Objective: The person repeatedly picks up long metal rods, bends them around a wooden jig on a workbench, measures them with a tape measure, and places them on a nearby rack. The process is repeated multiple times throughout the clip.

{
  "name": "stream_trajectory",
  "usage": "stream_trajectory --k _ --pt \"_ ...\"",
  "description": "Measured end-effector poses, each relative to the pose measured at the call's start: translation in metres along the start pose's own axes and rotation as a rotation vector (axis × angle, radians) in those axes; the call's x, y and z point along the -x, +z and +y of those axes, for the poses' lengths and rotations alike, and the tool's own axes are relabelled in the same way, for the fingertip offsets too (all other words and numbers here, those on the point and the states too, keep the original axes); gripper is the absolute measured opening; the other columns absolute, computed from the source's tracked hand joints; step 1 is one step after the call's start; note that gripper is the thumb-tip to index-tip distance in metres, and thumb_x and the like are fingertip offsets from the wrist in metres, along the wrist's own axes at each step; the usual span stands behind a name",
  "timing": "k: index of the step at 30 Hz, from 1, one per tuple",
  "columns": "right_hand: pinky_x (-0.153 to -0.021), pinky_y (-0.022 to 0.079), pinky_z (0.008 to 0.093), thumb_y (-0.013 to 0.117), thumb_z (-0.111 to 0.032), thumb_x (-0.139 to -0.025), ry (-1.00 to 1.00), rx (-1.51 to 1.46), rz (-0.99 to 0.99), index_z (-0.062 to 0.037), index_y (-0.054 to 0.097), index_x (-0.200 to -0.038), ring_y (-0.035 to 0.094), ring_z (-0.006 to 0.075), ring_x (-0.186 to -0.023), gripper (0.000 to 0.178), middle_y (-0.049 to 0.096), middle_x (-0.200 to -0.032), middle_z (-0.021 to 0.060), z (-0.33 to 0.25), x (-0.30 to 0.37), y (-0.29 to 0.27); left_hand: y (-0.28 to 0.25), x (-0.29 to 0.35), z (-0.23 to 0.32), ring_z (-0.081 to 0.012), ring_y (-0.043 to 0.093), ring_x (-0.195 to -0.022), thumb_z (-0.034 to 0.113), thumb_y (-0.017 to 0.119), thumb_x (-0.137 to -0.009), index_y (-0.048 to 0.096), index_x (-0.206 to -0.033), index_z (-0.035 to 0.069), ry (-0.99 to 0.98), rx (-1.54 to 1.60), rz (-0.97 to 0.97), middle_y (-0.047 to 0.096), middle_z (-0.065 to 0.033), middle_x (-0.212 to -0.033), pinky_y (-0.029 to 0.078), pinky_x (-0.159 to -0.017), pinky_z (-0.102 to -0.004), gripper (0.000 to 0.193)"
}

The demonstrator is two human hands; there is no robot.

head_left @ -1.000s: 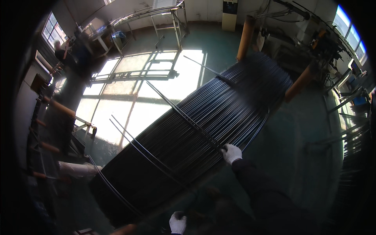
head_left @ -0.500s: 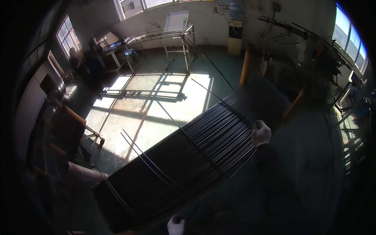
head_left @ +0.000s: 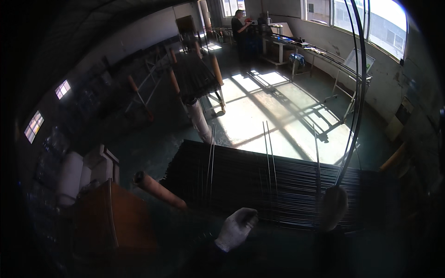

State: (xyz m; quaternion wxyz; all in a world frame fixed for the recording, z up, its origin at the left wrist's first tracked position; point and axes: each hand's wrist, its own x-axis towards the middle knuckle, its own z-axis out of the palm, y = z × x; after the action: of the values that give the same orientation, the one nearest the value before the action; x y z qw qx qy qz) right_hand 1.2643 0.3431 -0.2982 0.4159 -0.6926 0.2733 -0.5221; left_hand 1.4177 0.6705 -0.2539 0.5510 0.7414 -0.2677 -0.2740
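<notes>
A wide layer of long thin black rods (head_left: 296, 185) lies in front of me, with several upright rods (head_left: 271, 160) standing along it. My right hand (head_left: 334, 208), in a pale glove and blurred, is closed around a few long dark rods (head_left: 357, 106). These rise steeply past the top edge of the view and look curved. To the left, at the near edge of the layer, is my left hand (head_left: 235, 228) in a white glove. Its fingers are loosely curled with a dark gap beside the thumb, and no rod shows in it.
An orange-brown tube (head_left: 160, 190) and a brown box-like piece (head_left: 111, 217) are at the near left. Beyond stands another rack of dark rods (head_left: 197, 76) with orange posts. A person (head_left: 239, 32) stands at the back by a long workbench (head_left: 320, 50). A tilted white board (head_left: 359, 62) is at the right.
The view has swung left. My right hand has lifted rods, which now point upward instead of lying over the layer. My left hand has come further into view.
</notes>
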Motion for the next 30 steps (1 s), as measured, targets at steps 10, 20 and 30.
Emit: stream_trajectory --k 10,20,30 --pt "-0.087 0.062 0.0392 0.069 -0.023 -0.118 0.026 -0.785 -0.794 0.0025 0.075 -0.137 0.078 0.0293 -0.102 0.032 0.079 -0.117 0.0174 -0.264 0.331 0.278 -0.238 0.165 0.114 -0.0244 0.083 -0.118 -0.003 0.07 -0.113 0.068 -0.148 0.004 0.745 -0.016 0.572 0.078 -0.014 -0.134 0.071 -0.102 -0.0356 0.035" --pt "-0.11 0.064 0.0446 0.078 -0.019 -0.112 0.115 -0.743 -1.511 -0.0017 0.073 -0.146 0.079 0.0389 -0.125 0.038 0.079 -0.139 0.0225 -0.354 0.585 0.448 -0.454 0.39 0.037 -0.0228 0.084 -0.107 -0.018 0.06 -0.097 0.073 -0.122 0.001 0.075 0.097 0.901 0.082 -0.0138 -0.116 0.069 -0.101 -0.0404 0.035" --pt "-0.111 0.063 0.0548 0.067 -0.059 -0.12 1.257 -0.552 -1.915 -0.0028 0.058 -0.167 0.077 0.0385 -0.135 0.073 0.075 -0.152 0.0234 -0.31 0.711 0.736 -0.63 0.467 -0.032 -0.033 0.083 -0.097 -0.013 0.08 -0.082 0.071 -0.118 0.002 0.592 0.604 1.024 0.079 -0.018 -0.108 0.069 -0.09 -0.0472 0.04"
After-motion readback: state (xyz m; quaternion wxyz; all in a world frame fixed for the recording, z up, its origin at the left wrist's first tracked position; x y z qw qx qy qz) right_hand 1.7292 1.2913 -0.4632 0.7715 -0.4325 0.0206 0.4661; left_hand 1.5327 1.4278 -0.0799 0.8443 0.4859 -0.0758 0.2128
